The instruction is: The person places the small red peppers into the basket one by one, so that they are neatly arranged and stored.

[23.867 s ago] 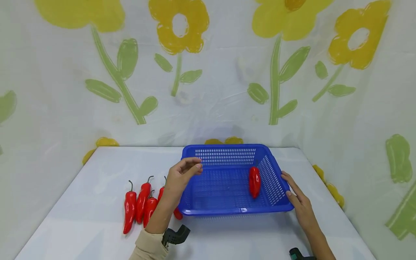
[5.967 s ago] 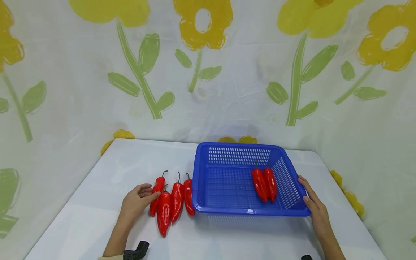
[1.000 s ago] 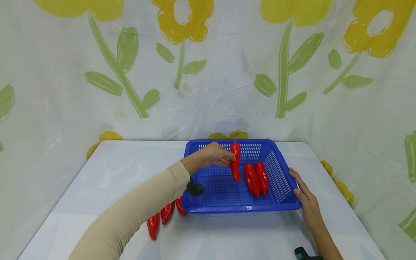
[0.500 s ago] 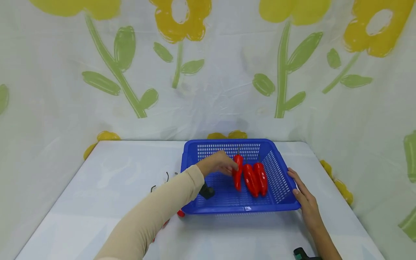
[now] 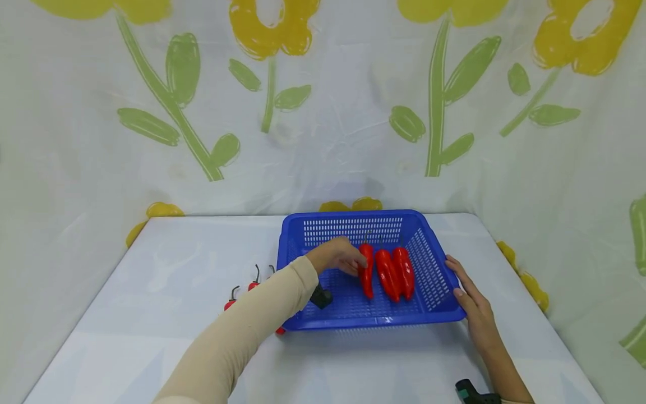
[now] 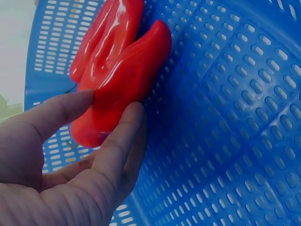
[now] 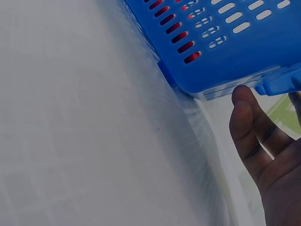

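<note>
My left hand [image 5: 339, 256] reaches into a blue plastic basket [image 5: 373, 322] and holds a red chili pepper [image 5: 367, 280] by its side. In the left wrist view, the thumb and fingers lie on either side of this pepper [image 6: 136, 75], its pointed end leading away from the hand. Two more red peppers [image 5: 387, 276] lie side by side just to its right in the basket. My right hand [image 5: 476, 314] is at the basket's right rim, fingers along its outside and thumb near the front corner. The right wrist view shows slightly bent fingers [image 7: 244, 122] below the rim.
Several red peppers [image 5: 254, 285] lie on the white table [image 5: 166, 275] left of the basket, mostly hidden by my left sleeve [image 5: 242, 331]. Behind the table hangs a white cloth [image 5: 343, 140] with yellow flowers.
Since 6.0 s ago, my left hand has carried a third pepper from the table into the basket. Over the last second it has lowered it beside the others. My right hand stays at the rim.
</note>
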A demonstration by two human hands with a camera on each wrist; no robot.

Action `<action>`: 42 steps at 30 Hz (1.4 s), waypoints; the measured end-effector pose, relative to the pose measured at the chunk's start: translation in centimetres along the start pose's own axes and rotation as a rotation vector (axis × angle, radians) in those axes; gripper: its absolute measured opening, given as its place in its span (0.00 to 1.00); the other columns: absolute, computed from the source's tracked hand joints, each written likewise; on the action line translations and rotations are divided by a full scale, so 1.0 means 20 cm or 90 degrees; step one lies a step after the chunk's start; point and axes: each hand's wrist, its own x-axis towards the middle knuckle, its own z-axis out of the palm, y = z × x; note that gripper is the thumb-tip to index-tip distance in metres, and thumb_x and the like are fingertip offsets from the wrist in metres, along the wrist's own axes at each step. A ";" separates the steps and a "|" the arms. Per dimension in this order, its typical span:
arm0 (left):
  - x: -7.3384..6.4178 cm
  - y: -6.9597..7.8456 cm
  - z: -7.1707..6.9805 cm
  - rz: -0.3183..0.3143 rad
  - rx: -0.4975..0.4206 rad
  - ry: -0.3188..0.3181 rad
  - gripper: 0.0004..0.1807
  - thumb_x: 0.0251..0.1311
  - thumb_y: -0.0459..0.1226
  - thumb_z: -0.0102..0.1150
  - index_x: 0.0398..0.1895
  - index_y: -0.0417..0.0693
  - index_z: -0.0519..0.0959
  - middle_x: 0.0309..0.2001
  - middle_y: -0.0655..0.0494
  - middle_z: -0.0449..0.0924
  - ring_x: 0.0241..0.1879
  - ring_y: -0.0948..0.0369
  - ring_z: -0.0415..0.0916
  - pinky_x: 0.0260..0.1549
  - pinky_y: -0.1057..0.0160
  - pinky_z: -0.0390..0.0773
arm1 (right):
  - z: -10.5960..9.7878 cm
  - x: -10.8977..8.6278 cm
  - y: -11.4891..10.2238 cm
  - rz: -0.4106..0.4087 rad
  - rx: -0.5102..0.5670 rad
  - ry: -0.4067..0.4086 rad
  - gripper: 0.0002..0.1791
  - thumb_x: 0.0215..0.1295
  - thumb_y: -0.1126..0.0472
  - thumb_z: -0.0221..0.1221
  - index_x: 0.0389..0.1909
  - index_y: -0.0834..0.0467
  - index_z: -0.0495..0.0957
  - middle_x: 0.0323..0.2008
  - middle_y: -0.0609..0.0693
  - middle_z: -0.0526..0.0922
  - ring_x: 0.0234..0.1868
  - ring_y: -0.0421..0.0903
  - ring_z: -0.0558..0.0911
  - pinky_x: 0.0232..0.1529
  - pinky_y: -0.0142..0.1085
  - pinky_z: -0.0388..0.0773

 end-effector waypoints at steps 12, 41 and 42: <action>-0.02 0.00 0.03 0.006 0.036 0.018 0.40 0.56 0.21 0.66 0.70 0.27 0.57 0.38 0.36 0.75 0.47 0.41 0.82 0.49 0.49 0.82 | 0.01 0.00 -0.01 -0.009 -0.004 0.008 0.28 0.80 0.55 0.41 0.78 0.43 0.57 0.77 0.39 0.54 0.76 0.41 0.55 0.63 0.70 0.59; -0.12 -0.03 -0.10 0.106 0.278 0.123 0.16 0.63 0.31 0.65 0.49 0.27 0.79 0.39 0.38 0.85 0.41 0.47 0.86 0.45 0.54 0.84 | 0.01 -0.01 0.03 -0.025 0.019 0.010 0.28 0.79 0.55 0.42 0.78 0.44 0.58 0.77 0.40 0.55 0.76 0.39 0.53 0.62 0.74 0.56; -0.12 -0.05 -0.10 0.107 0.298 0.121 0.16 0.63 0.32 0.64 0.48 0.27 0.80 0.38 0.39 0.85 0.40 0.48 0.86 0.44 0.55 0.84 | 0.01 -0.01 0.03 -0.026 0.019 0.011 0.28 0.79 0.55 0.42 0.78 0.44 0.58 0.77 0.41 0.55 0.76 0.39 0.53 0.62 0.74 0.56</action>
